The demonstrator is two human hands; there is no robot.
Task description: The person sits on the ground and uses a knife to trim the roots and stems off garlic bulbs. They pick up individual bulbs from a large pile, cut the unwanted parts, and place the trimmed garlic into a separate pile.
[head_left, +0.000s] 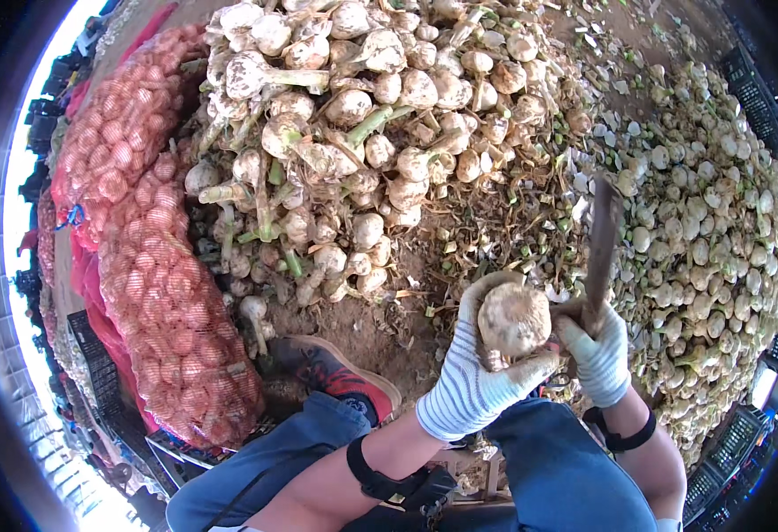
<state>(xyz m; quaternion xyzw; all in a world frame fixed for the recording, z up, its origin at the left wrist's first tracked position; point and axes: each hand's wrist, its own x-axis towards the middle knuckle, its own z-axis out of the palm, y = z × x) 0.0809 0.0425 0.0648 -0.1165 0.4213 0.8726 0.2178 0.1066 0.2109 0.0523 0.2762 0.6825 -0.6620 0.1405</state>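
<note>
My left hand (475, 372), in a striped white work glove, is closed around a garlic bulb (514, 319) with its broad round face turned up to me. Just to the right, my gloved right hand (595, 352) grips a knife whose dark flat blade (603, 246) points up and away from me. The handle is mostly hidden by my fingers. The blade stands apart from the bulb. Beyond my hands lies a heap of garlic bulbs with stems (369, 126). Cut stem pieces and dry leaves (495, 226) litter the ground before me.
Red mesh sacks full of bulbs (169, 306) lie along the left. A wide heap of trimmed garlic (702, 253) spreads over the right side. Black plastic crates (738, 435) stand at the right rim. My red and dark shoe (342, 376) rests on the dirt floor.
</note>
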